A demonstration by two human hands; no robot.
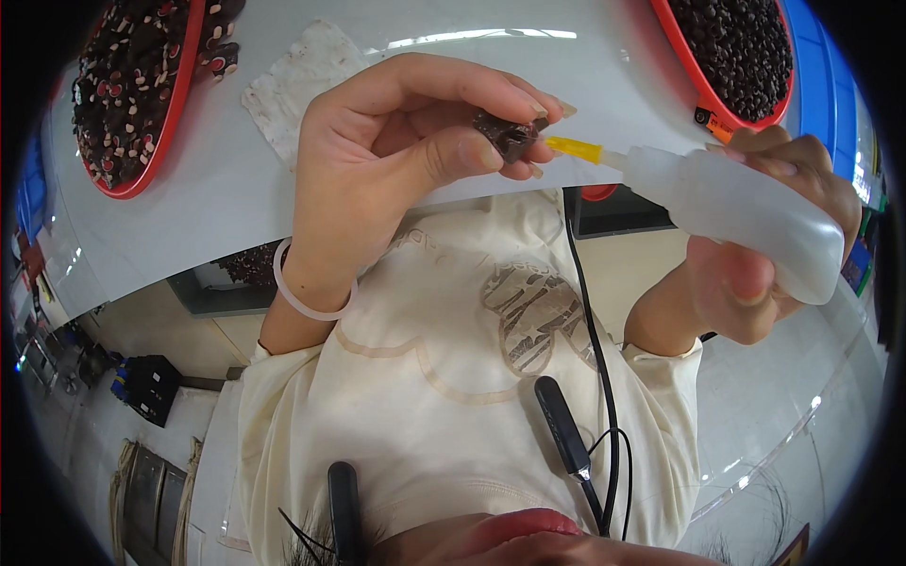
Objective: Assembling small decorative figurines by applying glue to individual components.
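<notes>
Dark piece [510, 141]: pinched in the fingers of the left hand [370, 156], partly hidden by them, seen against the table [453, 77]. White bottle [750, 208]: gripped by the right hand [731, 269], yellow tip [578, 150] at the piece; contact unclear. Beyond: cloth [300, 87]; left tray [187, 83], red, mixed pieces [137, 90]; right tray [673, 45], red, dark beads [741, 52]; blue bin [823, 61] beside.

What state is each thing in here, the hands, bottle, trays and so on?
Left hand: pinching the dark piece
Dark piece: held, raised off the table
Right hand: gripping the bottle
Bottle: tipped sideways
Yellow tip: aimed at the dark piece; contact unclear
Left red tray: holding mixed bits
Right red tray: holding small dark bits
White sheet: creased, smudged
</notes>
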